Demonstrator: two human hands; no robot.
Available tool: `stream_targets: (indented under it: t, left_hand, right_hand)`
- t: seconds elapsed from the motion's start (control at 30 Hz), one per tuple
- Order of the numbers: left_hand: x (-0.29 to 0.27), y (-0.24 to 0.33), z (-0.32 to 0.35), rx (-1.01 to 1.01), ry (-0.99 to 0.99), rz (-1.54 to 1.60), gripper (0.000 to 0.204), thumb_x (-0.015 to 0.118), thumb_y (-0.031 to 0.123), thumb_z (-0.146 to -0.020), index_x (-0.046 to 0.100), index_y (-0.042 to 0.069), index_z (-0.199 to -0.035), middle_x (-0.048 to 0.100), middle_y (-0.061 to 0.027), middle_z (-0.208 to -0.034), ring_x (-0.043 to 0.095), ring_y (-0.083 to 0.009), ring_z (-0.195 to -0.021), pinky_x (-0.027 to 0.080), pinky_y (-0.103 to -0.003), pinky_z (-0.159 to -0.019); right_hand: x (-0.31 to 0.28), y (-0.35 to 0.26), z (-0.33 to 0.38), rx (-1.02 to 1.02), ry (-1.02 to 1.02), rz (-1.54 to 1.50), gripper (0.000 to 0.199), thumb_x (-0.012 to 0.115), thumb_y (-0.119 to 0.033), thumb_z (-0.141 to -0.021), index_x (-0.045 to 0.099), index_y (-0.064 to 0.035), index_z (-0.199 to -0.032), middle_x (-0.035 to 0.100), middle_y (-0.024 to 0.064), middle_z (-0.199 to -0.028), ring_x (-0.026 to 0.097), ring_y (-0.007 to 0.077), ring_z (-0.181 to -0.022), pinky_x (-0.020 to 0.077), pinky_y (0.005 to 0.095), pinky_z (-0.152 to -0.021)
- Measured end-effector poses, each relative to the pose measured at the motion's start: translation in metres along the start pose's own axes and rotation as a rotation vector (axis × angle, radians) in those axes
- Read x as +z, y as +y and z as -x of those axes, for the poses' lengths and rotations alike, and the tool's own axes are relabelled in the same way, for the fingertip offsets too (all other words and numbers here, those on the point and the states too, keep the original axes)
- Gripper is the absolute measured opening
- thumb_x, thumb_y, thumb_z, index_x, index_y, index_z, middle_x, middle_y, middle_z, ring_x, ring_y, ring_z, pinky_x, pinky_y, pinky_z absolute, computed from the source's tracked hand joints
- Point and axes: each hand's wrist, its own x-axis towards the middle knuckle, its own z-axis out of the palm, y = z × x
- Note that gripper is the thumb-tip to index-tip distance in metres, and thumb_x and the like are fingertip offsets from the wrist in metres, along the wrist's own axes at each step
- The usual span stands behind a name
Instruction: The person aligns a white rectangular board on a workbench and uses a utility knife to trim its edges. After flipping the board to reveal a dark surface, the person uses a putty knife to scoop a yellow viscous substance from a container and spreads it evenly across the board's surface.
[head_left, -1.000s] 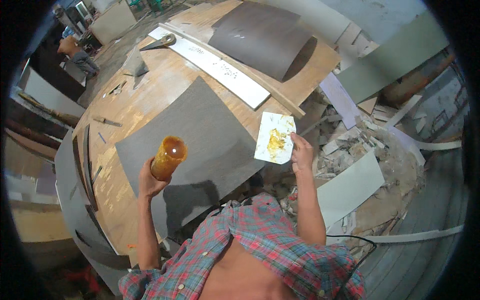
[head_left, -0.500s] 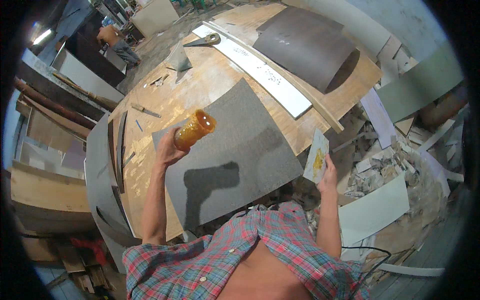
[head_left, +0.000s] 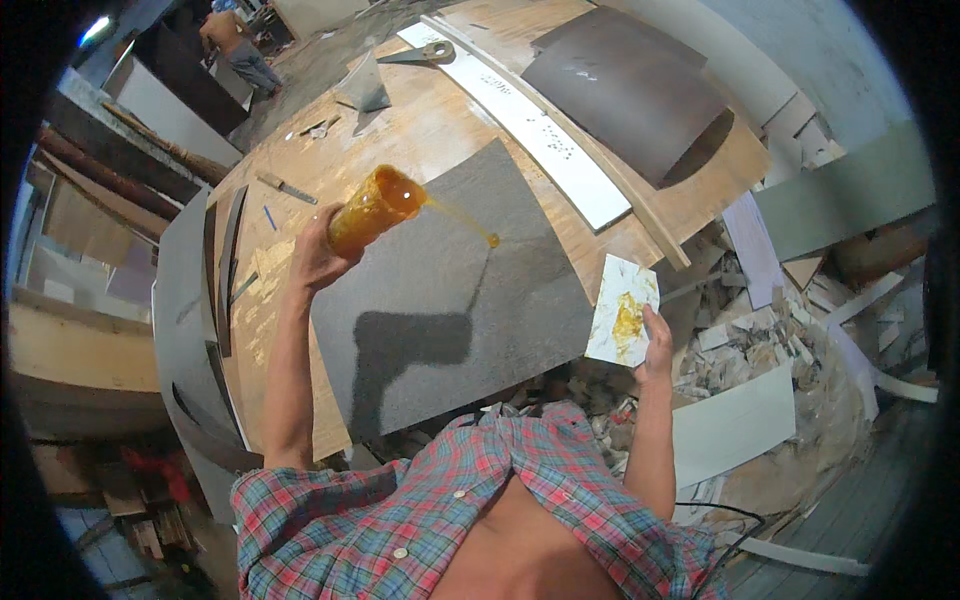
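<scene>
My left hand [head_left: 325,252] is wrapped round an amber, glue-crusted container [head_left: 372,212], tilted with its mouth toward the right. From its lip a thin yellow strand of glue [head_left: 460,215] runs down to a small blob on the dark grey sheet [head_left: 430,285]. This sheet lies on the wooden worktable, and the shadow of my arm and the container falls across it. At the sheet's right edge my right hand [head_left: 655,343] grips a small white rectangular card [head_left: 612,318] smeared with yellow glue. Its thumb lies on the card's face.
Beyond the sheet, a handsaw [head_left: 425,53] rests on a long white strip [head_left: 540,135] beside a wooden batten. A curled brown sheet [head_left: 630,95] lies at the far right. A knife [head_left: 287,188] is at the left. Offcuts [head_left: 735,345] heap at right; another person [head_left: 235,47] stands far left.
The container has tipped further, and glue now streams from it onto the grey sheet. My right hand has turned the card so its glue-smeared face shows more.
</scene>
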Motion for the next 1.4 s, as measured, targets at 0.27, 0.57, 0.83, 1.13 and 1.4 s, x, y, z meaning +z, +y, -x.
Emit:
stream_targets:
  t: [0.27,0.57,0.83,1.13,1.4]
  left_hand:
    - [-0.049,-0.074,0.129,-0.245,-0.006,-0.186,0.06,0.078,0.018,-0.068,0.057,0.004,-0.123,0.067,-0.0201,-0.109,0.064,-0.0379,-0.104,0.052,-0.044,-0.089]
    - [-0.082,-0.068,0.18,-0.378,0.198,0.183,0.072,0.084,0.021,-0.066,0.055,0.003,-0.129,0.067,-0.0163,-0.118,0.066,-0.0318,-0.106,0.052,-0.041,-0.093]
    - [-0.073,-0.099,0.206,-0.464,0.536,0.653,0.075,0.09,0.019,-0.067,0.051,0.003,-0.129,0.064,-0.011,-0.123,0.062,-0.023,-0.114,0.05,-0.037,-0.099]
    - [-0.009,-0.171,0.309,-0.696,0.937,0.738,0.073,0.088,0.014,-0.07,0.046,0.004,-0.128,0.06,-0.0091,-0.117,0.06,-0.0215,-0.107,0.05,-0.036,-0.092]
    - [0.068,-0.189,0.385,-1.111,0.956,0.595,0.086,0.088,0.013,-0.069,0.037,0.006,-0.138,0.055,-0.0109,-0.124,0.058,-0.0219,-0.111,0.05,-0.036,-0.093]
  right_hand:
    - [0.079,0.06,-0.009,-0.143,-0.182,0.658,0.024,0.064,-0.014,-0.096,0.068,0.0042,-0.111,0.072,0.0058,-0.103,0.066,0.0133,-0.086,0.0524,0.0304,-0.079]
    - [0.347,0.133,0.028,-0.755,-0.777,0.867,0.032,0.054,-0.004,-0.092,0.065,-0.0006,-0.121,0.065,0.0195,-0.107,0.063,0.0341,-0.1,0.0488,0.0398,-0.089]
    - [0.327,0.203,0.044,-0.706,-0.974,1.184,0.028,0.058,-0.003,-0.09,0.067,-0.0036,-0.117,0.064,0.0168,-0.103,0.061,0.0354,-0.096,0.0481,0.041,-0.084]
    - [0.208,0.205,0.032,-0.839,-0.829,1.832,0.035,0.059,-0.006,-0.086,0.068,-0.0171,-0.118,0.066,0.009,-0.107,0.061,0.0293,-0.098,0.0477,0.0425,-0.082]
    - [0.212,0.208,0.047,-0.764,-0.966,1.89,0.04,0.062,0.0,-0.078,0.069,-0.0126,-0.115,0.065,0.0109,-0.096,0.061,0.0333,-0.092,0.0493,0.0446,-0.079]
